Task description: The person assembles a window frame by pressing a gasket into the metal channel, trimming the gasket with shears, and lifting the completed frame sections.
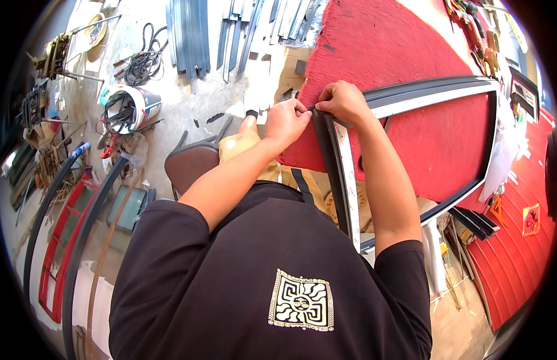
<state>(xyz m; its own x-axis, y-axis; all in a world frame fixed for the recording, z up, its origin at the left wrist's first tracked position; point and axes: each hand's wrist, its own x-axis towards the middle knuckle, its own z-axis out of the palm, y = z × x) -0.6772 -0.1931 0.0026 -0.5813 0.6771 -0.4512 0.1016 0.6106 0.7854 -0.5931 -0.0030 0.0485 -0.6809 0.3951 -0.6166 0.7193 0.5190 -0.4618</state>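
Note:
A dark window frame (333,157) with whitish strips along its sides lies partly on a red-covered table (380,48). Its near side juts past the table edge, close to my body. At the frame's far left corner, my right hand (344,103) is closed, thumb and fingers pinching at the corner. Just left of that corner is my left hand (287,125), with its fingertips pressed together. Whatever lies between those fingertips is too small or hidden to make out. The two hands are close together but apart.
A brown-seated stool (191,161) stands left of my legs. Farther left are a white bucket (133,109) with things in it and a coiled black cable (143,67). Dark metal profiles (190,36) lie on the floor ahead. Red corrugated sheeting (512,258) is at the right.

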